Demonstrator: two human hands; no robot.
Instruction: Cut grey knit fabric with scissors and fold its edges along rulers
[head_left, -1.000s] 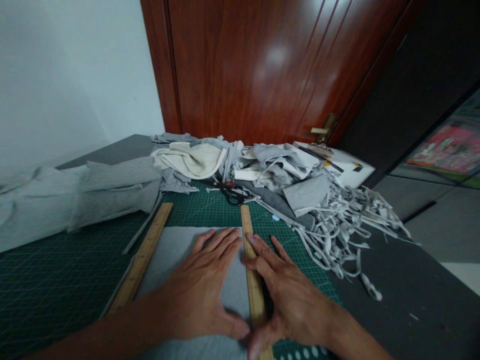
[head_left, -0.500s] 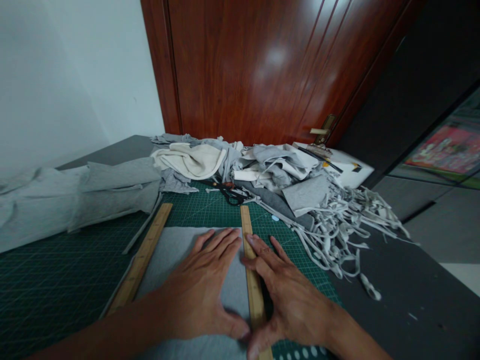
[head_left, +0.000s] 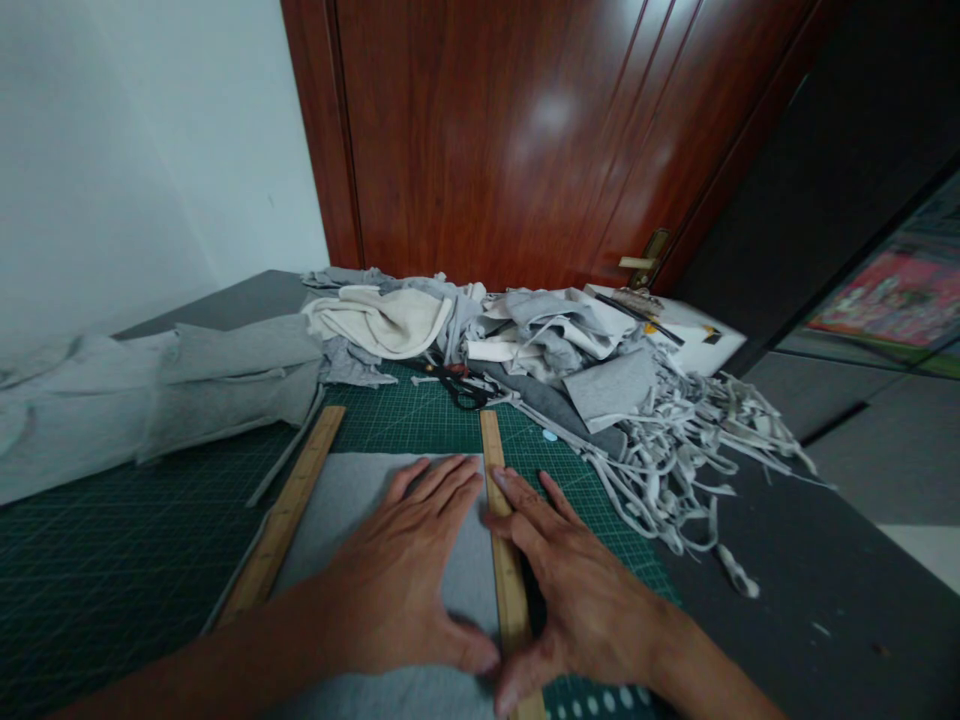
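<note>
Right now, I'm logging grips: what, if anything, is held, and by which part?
Nothing visibly gripped: the left hand lies on gray fabric, the right hand touches the right wooden ruler.

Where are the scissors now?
In the head view, the scissors lie mid-frame on the green mat, just beyond the right ruler, beside the fabric pile.

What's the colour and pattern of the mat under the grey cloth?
The mat is green with a fine, paler grid; the head view shows it best.
</note>
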